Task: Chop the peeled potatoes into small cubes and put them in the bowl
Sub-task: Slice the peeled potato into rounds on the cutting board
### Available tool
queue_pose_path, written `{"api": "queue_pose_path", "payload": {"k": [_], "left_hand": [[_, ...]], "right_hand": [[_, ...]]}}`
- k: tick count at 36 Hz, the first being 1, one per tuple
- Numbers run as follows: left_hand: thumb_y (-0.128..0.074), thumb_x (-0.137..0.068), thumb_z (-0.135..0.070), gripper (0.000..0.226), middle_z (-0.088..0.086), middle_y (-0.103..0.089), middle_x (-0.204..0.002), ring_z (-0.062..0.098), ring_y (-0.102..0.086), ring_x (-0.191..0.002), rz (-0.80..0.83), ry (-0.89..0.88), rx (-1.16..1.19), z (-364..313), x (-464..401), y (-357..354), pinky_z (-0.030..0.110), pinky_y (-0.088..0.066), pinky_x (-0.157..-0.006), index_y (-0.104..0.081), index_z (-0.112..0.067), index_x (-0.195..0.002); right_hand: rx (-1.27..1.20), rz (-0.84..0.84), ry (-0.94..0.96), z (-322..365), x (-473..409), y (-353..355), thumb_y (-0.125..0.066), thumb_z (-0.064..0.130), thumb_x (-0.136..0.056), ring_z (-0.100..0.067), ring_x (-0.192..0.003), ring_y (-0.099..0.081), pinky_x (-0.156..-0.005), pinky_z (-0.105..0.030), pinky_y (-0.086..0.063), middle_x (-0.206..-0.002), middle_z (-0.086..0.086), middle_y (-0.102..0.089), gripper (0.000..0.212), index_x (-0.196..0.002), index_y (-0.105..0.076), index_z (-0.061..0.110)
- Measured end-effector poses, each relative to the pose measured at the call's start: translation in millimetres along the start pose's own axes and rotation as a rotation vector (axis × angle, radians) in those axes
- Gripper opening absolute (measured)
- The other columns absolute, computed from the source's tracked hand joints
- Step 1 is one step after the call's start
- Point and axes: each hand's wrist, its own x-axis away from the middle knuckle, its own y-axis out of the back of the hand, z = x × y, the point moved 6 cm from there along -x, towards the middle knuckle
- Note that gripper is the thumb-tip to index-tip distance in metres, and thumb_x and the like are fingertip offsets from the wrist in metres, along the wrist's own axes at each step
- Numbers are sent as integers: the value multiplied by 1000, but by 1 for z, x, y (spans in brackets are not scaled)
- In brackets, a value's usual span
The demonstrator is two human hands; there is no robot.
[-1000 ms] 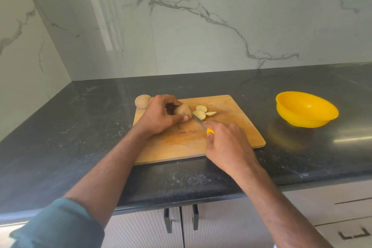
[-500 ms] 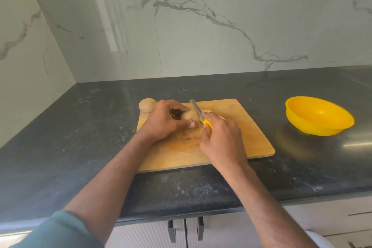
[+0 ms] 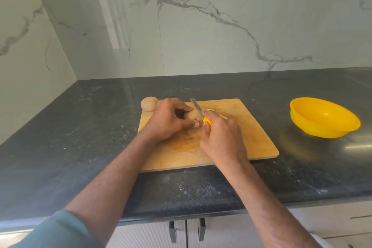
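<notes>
The left hand (image 3: 168,120) gripped the potato (image 3: 192,116) on the cutting board (image 3: 249,137). The right hand (image 3: 220,137), closed round the knife (image 3: 198,110), held the blade across the potato's right end, just beside the left fingertips. A second potato (image 3: 149,103) lay at the board's far-left corner. The yellow bowl (image 3: 324,118) stood well right on the tabletop (image 3: 80,137), apparently empty.

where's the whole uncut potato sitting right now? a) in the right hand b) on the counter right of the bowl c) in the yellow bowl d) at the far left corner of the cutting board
d: the whole potato sits at the far left corner of the cutting board, just beyond the left hand.
</notes>
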Motion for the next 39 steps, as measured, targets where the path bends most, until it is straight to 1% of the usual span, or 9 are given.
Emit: {"api": "queue_pose_path", "payload": {"k": [3, 8, 11, 13, 20, 22, 25, 31, 39], "left_hand": [[-96, -64, -34, 47, -9, -67, -84, 5, -61, -73, -3, -33, -37, -3, 0, 0, 18, -47, -68, -80, -9, -101], [-96, -66, -34, 45, -5, -67, -84, 15, -65, -75, 1, -40, -41, -1, 0, -1, 34, -56, -70, -80, -9, -100], [-96, -66, -31, 44, -4, -68, -84, 16, -66, -75, -4, -50, -43, -2, 1, 0, 32, -55, -69, -80, -9, -100], [-96, -65, -31, 44, -5, -69, -85, 12, -65, -75, -9, -47, -46, -3, 1, 1, 26, -53, -69, -80, -8, -99], [-96, -66, -33, 45, -6, -71, -89, 11, -67, -80, 2, -47, -69, -6, 3, -1, 29, -56, -73, -78, -12, -103], [-92, -68, -37, 47, -3, -70, -93, 14, -68, -84, 37, -76, -80, -9, 4, -3, 35, -58, -76, -77, -20, -109], [-86, -76, -37, 51, -1, -64, -94, 14, -65, -85, 87, -122, -98, -13, 5, -6, 27, -55, -78, -72, -29, -124], [-85, -82, -27, 41, 4, -57, -93, 17, -62, -84, 115, -130, -139, -14, 5, -9, 22, -54, -78, -74, -29, -122], [-86, -82, -28, 39, 0, -57, -91, 12, -60, -82, 111, -130, -131, -13, 4, -9, 22, -53, -77, -75, -28, -120]], "right_hand": [[11, 5, -4, -1, -2, -2, -53, 20, -99, -28, -91, -64, -74, -35, -46, -99, -8, -73, 39, -137, -58, 18], [25, 34, 5, 2, -2, -4, -53, 20, -99, -24, -80, -60, -69, -33, -44, -97, -9, -72, 35, -133, -58, 16], [57, 50, 15, 5, 0, -3, -50, 21, -101, -15, -72, -44, -64, -24, -35, -96, -6, -70, 34, -134, -56, 18], [57, 56, 11, 5, 2, -3, -50, 20, -101, -14, -70, -45, -60, -21, -33, -95, -5, -70, 33, -134, -56, 18], [73, 110, 0, 5, 13, -6, -52, 19, -99, -19, -73, -54, -64, -25, -42, -94, -6, -69, 37, -136, -54, 18], [75, 111, -6, 5, 13, -5, -53, 19, -98, -22, -78, -62, -64, -29, -48, -94, -6, -68, 34, -132, -56, 19], [75, 120, -14, 8, 13, -4, -56, 18, -97, -24, -81, -64, -67, -35, -56, -93, -6, -68, 31, -128, -57, 19], [97, 172, -3, 8, 19, -1, -55, 18, -98, -18, -73, -50, -61, -26, -39, -94, -5, -65, 36, -134, -54, 19], [140, 237, 16, 9, 27, 4, -54, 12, -97, -19, -78, -47, -64, -27, -36, -86, -1, -48, 44, -140, -48, 14]]}}
